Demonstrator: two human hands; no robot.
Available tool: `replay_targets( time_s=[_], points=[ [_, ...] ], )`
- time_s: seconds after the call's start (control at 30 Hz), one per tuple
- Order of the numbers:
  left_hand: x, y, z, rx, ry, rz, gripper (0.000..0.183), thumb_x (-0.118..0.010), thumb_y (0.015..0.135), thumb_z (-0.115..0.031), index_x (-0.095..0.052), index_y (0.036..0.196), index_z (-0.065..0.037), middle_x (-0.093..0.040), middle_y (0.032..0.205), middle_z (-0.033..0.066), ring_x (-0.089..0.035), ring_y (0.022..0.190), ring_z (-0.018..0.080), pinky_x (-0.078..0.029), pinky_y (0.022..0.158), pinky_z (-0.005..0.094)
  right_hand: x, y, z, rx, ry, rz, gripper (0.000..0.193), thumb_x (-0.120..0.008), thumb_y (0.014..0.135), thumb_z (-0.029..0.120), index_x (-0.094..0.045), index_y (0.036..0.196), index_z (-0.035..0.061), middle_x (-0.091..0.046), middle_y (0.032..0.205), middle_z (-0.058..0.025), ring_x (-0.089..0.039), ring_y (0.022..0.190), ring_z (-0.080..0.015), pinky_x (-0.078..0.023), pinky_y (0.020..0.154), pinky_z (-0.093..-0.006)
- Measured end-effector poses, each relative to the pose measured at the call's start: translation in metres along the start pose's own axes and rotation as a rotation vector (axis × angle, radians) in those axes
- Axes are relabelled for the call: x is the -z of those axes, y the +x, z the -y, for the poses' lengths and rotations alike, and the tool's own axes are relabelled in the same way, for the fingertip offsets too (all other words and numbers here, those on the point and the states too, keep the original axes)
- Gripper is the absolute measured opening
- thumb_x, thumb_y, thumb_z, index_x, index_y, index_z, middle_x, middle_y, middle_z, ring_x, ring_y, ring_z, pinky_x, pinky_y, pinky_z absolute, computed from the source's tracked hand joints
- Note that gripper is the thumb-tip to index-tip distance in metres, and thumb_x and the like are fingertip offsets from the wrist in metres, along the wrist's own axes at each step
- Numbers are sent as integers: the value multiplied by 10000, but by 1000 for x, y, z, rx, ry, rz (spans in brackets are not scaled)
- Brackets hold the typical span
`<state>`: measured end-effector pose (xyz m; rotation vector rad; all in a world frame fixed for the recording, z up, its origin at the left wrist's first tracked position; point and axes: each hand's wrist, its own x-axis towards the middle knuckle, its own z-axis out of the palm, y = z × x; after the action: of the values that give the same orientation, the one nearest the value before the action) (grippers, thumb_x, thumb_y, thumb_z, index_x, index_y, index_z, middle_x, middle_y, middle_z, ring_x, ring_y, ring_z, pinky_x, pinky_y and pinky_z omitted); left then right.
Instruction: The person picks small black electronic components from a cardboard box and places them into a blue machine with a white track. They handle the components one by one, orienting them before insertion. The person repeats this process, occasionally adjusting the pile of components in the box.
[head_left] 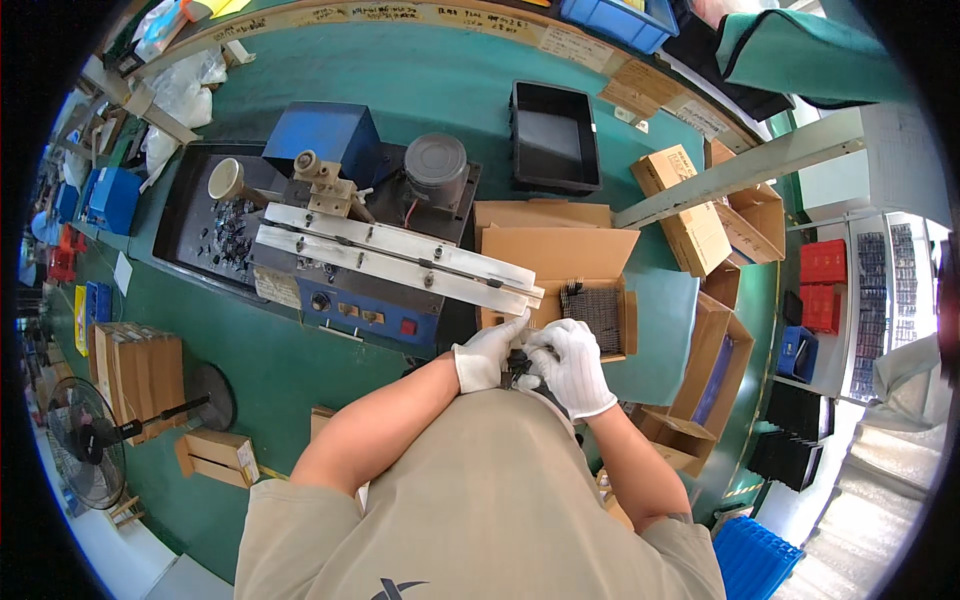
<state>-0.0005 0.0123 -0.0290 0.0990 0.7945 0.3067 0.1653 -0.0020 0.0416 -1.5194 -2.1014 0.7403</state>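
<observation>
Both my hands wear white gloves and meet close to my body, just below the outlet end of a machine's metal guide rail [400,262]. My left hand [487,358] is closed around a small bunch of black parts [517,370], its index finger reaching up toward the rail's tip. My right hand [572,368] curls beside it, fingers pinched toward the same parts; what sits between its fingertips is hidden. Just beyond my right hand, an open cardboard box [628,325] holds rows of small black parts [597,315].
The machine's blue control panel [370,318] lies left of my hands, with a dark tray [185,215] of loose black pieces beyond it. An empty black bin [555,140] stands at the back. Cartons [680,205] line the right; a fan [90,440] stands far left.
</observation>
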Motion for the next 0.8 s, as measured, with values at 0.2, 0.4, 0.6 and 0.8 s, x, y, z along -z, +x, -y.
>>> replay_targets(
  time_s=[0.2,0.4,0.6,0.8],
  points=[
    [-3,-2,-1,54,-35,8,708,-469,937,-762,-610,1301,-171,-647,1221,101,-621,1065,254,-532,910,491,9,7,21,67,-326,329,257,-723,844,320,-711,992,111,-689,903,-113,-634,895,-342,-472,778,-463],
    [-9,-6,-1,-37,-25,-46,691,-474,954,-737,-620,1305,-160,-676,1100,61,-629,952,222,-536,811,401,6,3,-4,-78,98,152,243,-672,911,169,-704,1121,51,-688,962,-151,-661,897,-337,-524,810,-424],
    [-6,-16,-9,12,-37,146,686,-445,981,-713,-687,1192,-107,-683,984,53,-646,826,183,-489,653,313,21,12,-6,-53,267,-166,230,-698,902,-13,-701,1131,15,-691,1002,-128,-682,938,-222,-552,860,-340],
    [-9,-16,-9,40,-66,103,696,-426,983,-719,-689,1130,-92,-706,932,58,-647,737,181,-479,596,314,31,38,19,157,96,-277,259,-722,840,-57,-718,1074,54,-738,1030,-106,-688,942,-296,-553,857,-376]
  ],
)
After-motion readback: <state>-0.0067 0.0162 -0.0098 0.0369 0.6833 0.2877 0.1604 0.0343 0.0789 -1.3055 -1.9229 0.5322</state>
